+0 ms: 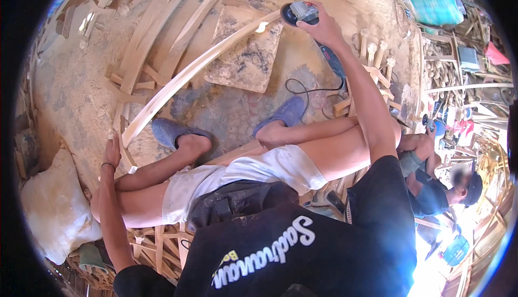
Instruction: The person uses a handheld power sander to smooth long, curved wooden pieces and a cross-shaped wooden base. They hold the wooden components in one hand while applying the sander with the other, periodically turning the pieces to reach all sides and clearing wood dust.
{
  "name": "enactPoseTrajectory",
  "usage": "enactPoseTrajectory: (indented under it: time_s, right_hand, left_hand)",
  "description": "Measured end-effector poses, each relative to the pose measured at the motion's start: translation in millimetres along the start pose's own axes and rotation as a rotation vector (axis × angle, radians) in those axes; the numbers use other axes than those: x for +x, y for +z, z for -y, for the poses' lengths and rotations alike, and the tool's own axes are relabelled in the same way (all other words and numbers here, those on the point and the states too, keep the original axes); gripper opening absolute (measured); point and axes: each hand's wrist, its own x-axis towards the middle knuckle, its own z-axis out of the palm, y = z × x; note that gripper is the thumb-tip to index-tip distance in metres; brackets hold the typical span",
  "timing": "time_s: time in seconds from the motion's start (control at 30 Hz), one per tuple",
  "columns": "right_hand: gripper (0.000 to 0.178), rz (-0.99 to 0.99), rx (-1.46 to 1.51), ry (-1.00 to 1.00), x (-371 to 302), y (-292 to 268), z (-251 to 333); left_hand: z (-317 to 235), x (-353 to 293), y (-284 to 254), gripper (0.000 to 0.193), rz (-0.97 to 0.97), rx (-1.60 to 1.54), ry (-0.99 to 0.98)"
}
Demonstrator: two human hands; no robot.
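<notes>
The right hand (324, 26) holds the grinder (305, 12), its disc at the far end of the wooden strip (186, 74), which slants across the board's (243, 73) far-left corner. The left hand (111, 154) is at the near end; I cannot tell its grip. Light, even strokes should work best. One grinder, one strip, one board, two slippers (168, 132).

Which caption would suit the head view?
Right hand holds a grinder at one end of a curved wooden strip, left hand near the other.
</notes>
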Motion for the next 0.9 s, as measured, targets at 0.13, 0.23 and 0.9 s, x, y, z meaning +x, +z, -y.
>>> enactPoseTrajectory:
  time_s: [0.13, 0.23, 0.9]
  right_hand:
    - [0.084, -0.004, 0.022, 0.033, 20, -1, -9]
    - [0.084, 0.025, 0.103, 0.056, 32, -3, -18]
    - [0.089, -0.152, 0.400, 0.237, -3, -18, -25]
  left_hand:
    - [52, 2, -8, 0.074, -0.121, 0.324, 0.299]
    - [58, -1, -9, 0.071, -0.179, 0.440, 0.432]
    - [-6, -25, 0, 0.075, 0.005, 0.272, 0.155]
